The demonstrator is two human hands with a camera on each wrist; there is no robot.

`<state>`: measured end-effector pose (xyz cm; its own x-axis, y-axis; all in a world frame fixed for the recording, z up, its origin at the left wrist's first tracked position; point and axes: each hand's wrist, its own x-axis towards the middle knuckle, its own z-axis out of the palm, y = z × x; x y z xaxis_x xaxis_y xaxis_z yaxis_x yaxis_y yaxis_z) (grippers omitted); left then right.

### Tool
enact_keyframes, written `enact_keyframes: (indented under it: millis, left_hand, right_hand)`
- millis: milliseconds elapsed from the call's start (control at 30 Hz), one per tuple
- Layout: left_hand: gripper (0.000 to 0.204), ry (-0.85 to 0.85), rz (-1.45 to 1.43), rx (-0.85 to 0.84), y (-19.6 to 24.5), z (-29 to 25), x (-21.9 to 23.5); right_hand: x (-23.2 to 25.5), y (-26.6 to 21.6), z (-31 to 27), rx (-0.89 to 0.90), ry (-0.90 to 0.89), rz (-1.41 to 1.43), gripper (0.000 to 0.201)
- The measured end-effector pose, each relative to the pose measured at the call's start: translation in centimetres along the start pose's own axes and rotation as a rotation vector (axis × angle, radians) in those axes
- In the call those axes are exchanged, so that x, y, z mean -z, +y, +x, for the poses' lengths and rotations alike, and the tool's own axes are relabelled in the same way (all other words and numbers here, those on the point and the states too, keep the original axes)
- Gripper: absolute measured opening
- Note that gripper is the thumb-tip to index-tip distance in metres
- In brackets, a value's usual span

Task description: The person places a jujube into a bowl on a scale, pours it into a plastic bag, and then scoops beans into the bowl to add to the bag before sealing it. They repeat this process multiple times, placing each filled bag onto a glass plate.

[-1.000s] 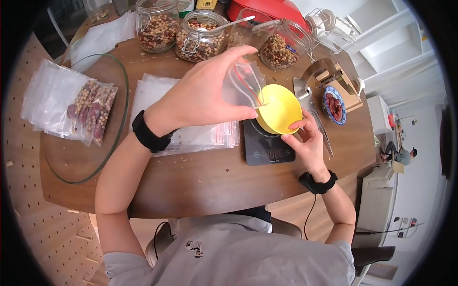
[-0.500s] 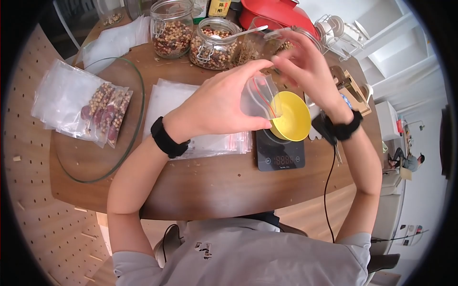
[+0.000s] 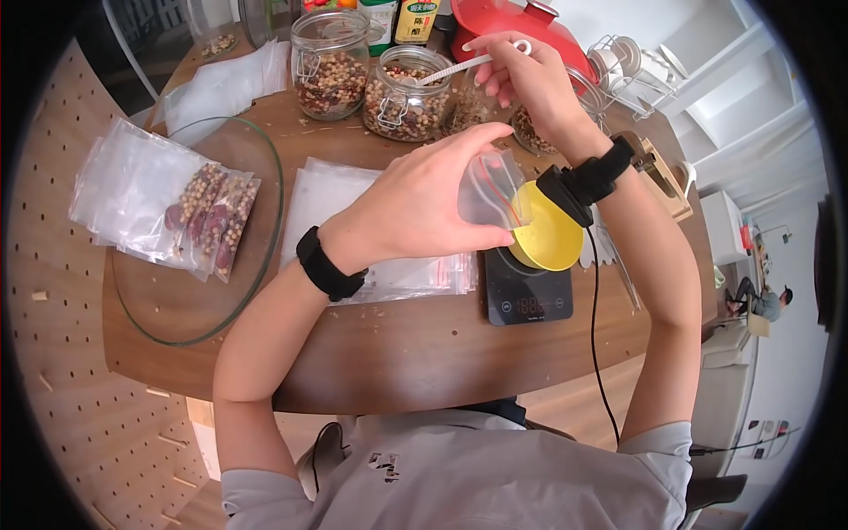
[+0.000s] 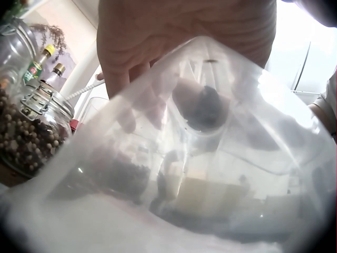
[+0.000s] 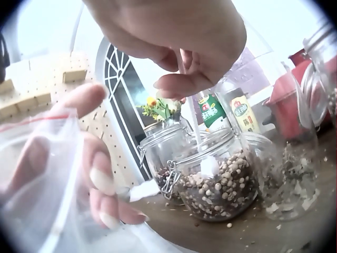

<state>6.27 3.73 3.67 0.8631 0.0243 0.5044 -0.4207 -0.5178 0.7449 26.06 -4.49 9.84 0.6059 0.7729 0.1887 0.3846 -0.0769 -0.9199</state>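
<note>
My left hand (image 3: 411, 199) holds a clear zip bag (image 3: 484, 190) by its mouth, thumb and fingers spread wide, so the bag gapes. The bag overlaps the rim of a yellow bowl (image 3: 552, 231), which stands on a black kitchen scale (image 3: 530, 299). At the back, my right hand (image 3: 534, 88) pinches the handle of a white spoon (image 3: 464, 67). The spoon slants into an open glass jar (image 3: 397, 124) of mixed beans or grains. In the right wrist view the spoon's white head (image 5: 209, 166) lies on the jar's contents.
Flat zip bags (image 3: 331, 190) are stacked left of the scale. Filled bags (image 3: 212, 208) lie on a glass plate (image 3: 177, 322) farther left. Another jar (image 3: 329, 84) stands beside the open one, with a red pot (image 3: 521, 40) behind. A cable (image 3: 595, 327) hangs from my right wrist.
My right hand has left the yellow bowl, risen up and back, and taken hold of the spoon handle in the jar. My left hand keeps holding the bag beside the bowl.
</note>
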Motion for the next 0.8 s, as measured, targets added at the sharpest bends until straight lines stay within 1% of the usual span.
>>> enact_keyframes:
  millis: [133,233,367,600,700,767,800]
  left_hand:
    - [0.094,-0.021,-0.024,0.037,0.2,-0.1,-0.1]
    - [0.093,-0.016,-0.014,0.025,0.1,0.0,-0.1]
    - [0.093,-0.018,-0.009,0.012,0.1,0.0,-0.1]
    - [0.094,-0.019,-0.005,0.027,0.3,0.0,-0.2]
    - [0.094,-0.016,-0.011,0.029,0.2,0.0,-0.2]
    - [0.094,-0.015,-0.018,0.033,0.3,0.0,-0.1]
    - [0.095,-0.015,-0.005,0.030,0.4,0.0,-0.1]
  right_hand:
    - [1.0,-0.1,-1.0,-0.100,-0.059,0.186,0.032]
    - [1.3,-1.0,-2.1,-0.088,-0.075,0.192,0.037]
    - [1.7,-1.5,-3.5,-0.087,0.016,0.297,0.039]
    - [4.1,-1.6,-6.1,-0.104,0.068,0.416,0.040]
    - [6.2,-1.7,-8.9,-0.081,0.102,0.472,0.041]
    - [8.1,-1.3,-11.9,-0.063,0.135,0.479,0.044]
    - [8.8,-1.3,-13.8,-0.086,0.181,0.493,0.044]
